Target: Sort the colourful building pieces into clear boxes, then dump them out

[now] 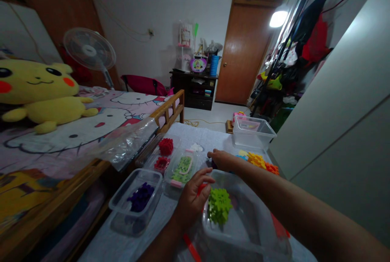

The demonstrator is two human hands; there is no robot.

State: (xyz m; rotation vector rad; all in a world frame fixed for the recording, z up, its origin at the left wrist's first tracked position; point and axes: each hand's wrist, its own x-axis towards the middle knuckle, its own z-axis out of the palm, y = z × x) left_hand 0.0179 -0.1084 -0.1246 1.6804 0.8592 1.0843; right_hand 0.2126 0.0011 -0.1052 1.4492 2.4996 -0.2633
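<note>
My left hand (pixel 195 193) curls at the near-left rim of a large clear plastic box (pixel 243 229), with a red part between thumb and fingers. A cluster of lime green gear-shaped blocks (pixel 219 205) lies inside the box. Beyond its far rim, my right hand (pixel 222 159) reaches down with bent fingers. Something dark purple shows under that hand, too hidden to make out. Left of my left hand stands a lidded clear box (pixel 185 154) with green pieces inside. A smaller open tub (pixel 114 205) holds dark purple gear-shaped blocks (pixel 141 197).
Red blocks (pixel 166 147) lie at the table's far left, yellow-orange blocks (pixel 257 159) under my right forearm. An empty clear bin (pixel 256 134) stands at the far right corner. A wooden bed rail (pixel 167 111) and plastic wrap (pixel 124 144) border the left; a cabinet (pixel 335 103) borders the right.
</note>
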